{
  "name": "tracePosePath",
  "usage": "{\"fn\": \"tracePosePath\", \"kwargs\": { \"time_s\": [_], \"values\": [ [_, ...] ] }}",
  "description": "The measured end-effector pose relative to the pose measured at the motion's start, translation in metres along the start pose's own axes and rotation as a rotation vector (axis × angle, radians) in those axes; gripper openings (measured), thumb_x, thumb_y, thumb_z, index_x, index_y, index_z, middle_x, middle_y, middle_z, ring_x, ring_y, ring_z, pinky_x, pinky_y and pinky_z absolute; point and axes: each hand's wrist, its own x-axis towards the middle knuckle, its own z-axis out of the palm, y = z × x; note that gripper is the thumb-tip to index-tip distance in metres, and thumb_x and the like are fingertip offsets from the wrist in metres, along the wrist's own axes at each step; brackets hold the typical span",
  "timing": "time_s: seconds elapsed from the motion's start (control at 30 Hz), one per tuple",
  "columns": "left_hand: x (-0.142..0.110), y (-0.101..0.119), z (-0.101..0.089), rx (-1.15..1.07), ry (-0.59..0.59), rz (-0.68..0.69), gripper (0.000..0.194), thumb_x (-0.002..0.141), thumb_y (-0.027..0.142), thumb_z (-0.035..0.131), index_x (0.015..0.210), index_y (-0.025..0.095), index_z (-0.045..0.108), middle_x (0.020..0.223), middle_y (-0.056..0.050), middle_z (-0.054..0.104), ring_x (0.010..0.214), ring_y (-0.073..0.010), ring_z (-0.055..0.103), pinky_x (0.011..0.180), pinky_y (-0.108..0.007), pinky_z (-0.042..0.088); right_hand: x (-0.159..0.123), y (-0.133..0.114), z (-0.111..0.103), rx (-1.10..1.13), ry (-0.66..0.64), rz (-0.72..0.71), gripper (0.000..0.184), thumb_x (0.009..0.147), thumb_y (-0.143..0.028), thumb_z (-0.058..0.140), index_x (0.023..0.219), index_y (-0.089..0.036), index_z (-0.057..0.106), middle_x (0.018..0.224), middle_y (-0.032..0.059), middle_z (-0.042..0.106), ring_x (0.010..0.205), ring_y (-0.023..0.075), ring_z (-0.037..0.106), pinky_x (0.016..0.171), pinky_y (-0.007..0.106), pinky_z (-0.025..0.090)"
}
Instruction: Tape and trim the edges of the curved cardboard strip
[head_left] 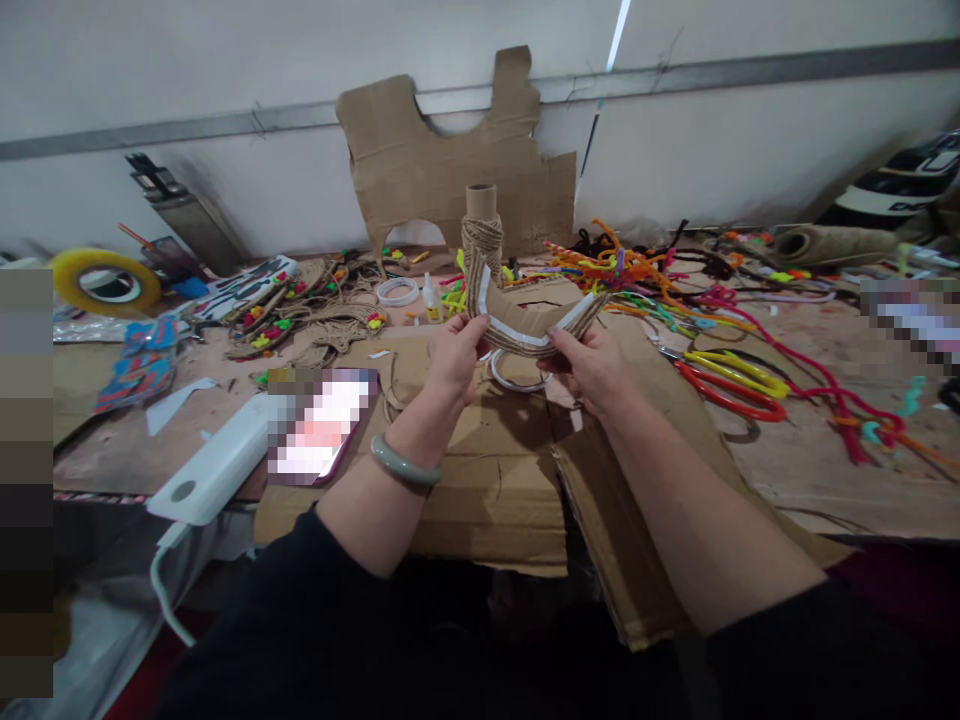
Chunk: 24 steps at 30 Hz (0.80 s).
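Both my hands hold up a curved cardboard piece (pixel 525 325) with jute twine wound along its rim and white tape on its inner edge. My left hand (pixel 452 357) grips its left end, fingers closed; a green bangle sits on that wrist. My right hand (pixel 589 365) pinches the right end. Behind the piece stands a twine spool (pixel 482 232) on a cardboard tube. A tape ring (pixel 514 378) lies on the flat cardboard (pixel 480 470) just below my hands.
Scissors with red and yellow handles (pixel 724 380) lie right of my hands among several coloured pipe cleaners (pixel 637 270). A phone (pixel 319 425) and a white power bank (pixel 214 465) sit left. Yellow tape roll (pixel 105 282) far left. Cut cardboard sheet (pixel 450 160) leans on the wall.
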Motion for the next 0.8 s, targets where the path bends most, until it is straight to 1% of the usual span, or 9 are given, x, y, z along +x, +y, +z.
{"fn": "tracePosePath", "kwargs": {
  "time_s": [0.27,0.37,0.47,0.63,0.8],
  "values": [
    [-0.0002,0.0027,0.0004,0.028,0.010,-0.014,0.011,0.074,0.013,0.061,0.066,0.017,0.054,0.060,0.005,0.054,0.054,-0.0065,0.049,0.058,-0.019,0.040,0.0002,0.0011,0.0000,0.000,-0.015,-0.026,0.028,0.062,-0.035,0.076,0.070,-0.019,0.054,0.058,-0.0051,0.060,0.043,0.0069,0.052,0.042,0.020,0.048],
    [0.0007,0.0029,0.0004,0.013,0.011,-0.009,0.013,0.076,0.016,0.062,0.066,0.017,0.054,0.059,0.005,0.053,0.053,-0.0064,0.048,0.057,-0.019,0.040,0.0005,0.0018,-0.0004,0.003,-0.019,-0.016,0.027,0.061,-0.035,0.076,0.072,-0.019,0.057,0.062,-0.0039,0.063,0.045,0.0069,0.053,0.043,0.020,0.049],
    [0.0026,0.0019,-0.0003,0.011,0.026,0.003,0.016,0.075,0.015,0.064,0.064,0.017,0.053,0.057,0.005,0.052,0.051,-0.0059,0.047,0.056,-0.019,0.039,0.0000,0.0013,0.0000,0.007,-0.011,-0.031,0.028,0.061,-0.036,0.076,0.074,-0.019,0.056,0.063,-0.0040,0.063,0.047,0.0070,0.054,0.043,0.019,0.049],
    [0.0059,-0.0015,-0.0034,0.009,-0.010,0.019,0.013,0.077,0.016,0.063,0.066,0.016,0.056,0.056,0.005,0.054,0.052,-0.0064,0.051,0.057,-0.019,0.042,-0.0001,0.0005,0.0000,0.036,0.002,-0.051,0.031,0.063,-0.041,0.075,0.073,-0.020,0.054,0.062,-0.0051,0.060,0.048,0.0074,0.053,0.044,0.020,0.049],
    [0.0073,-0.0016,-0.0056,-0.045,-0.011,0.034,0.015,0.074,0.021,0.069,0.067,0.016,0.056,0.057,0.005,0.057,0.051,-0.0059,0.051,0.055,-0.018,0.043,-0.0001,0.0016,-0.0017,-0.016,-0.019,-0.047,0.033,0.063,-0.044,0.075,0.077,-0.020,0.057,0.066,-0.0038,0.060,0.054,0.0093,0.054,0.047,0.022,0.049]
  ]
}}
